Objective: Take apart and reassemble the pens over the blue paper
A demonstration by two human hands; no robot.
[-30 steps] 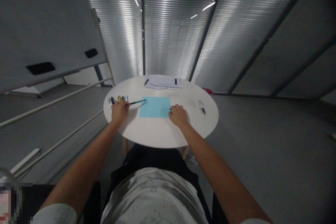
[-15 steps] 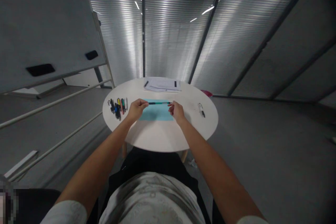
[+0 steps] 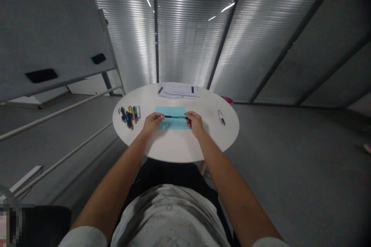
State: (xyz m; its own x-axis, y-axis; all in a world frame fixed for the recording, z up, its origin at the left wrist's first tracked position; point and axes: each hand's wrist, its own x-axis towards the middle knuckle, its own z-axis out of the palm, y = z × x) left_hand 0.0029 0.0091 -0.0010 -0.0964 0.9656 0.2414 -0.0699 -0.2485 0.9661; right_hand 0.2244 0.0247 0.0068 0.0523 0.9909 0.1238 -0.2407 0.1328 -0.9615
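A slim green-and-black pen (image 3: 175, 117) lies level, side to side, over a light blue sheet (image 3: 174, 125) on the round white table (image 3: 171, 146). My left hand (image 3: 152, 122) pinches its black left end between thumb and fingers. At the green right end, my right hand (image 3: 195, 122) is closed on it in the same way, with the tip hidden by the fingers. Whether the pen touches the sheet I cannot tell.
Several pens and markers (image 3: 130, 117) are bunched on the table's left side. A white-and-black pen (image 3: 221, 118) lies on the right. Stacked papers (image 3: 176, 92) sit at the back edge. A whiteboard frame (image 3: 117, 71) stands to the left.
The pen has come slightly closer to me over the blue sheet. My right fingers have closed more fully around its right end. The whole view has shifted a little.
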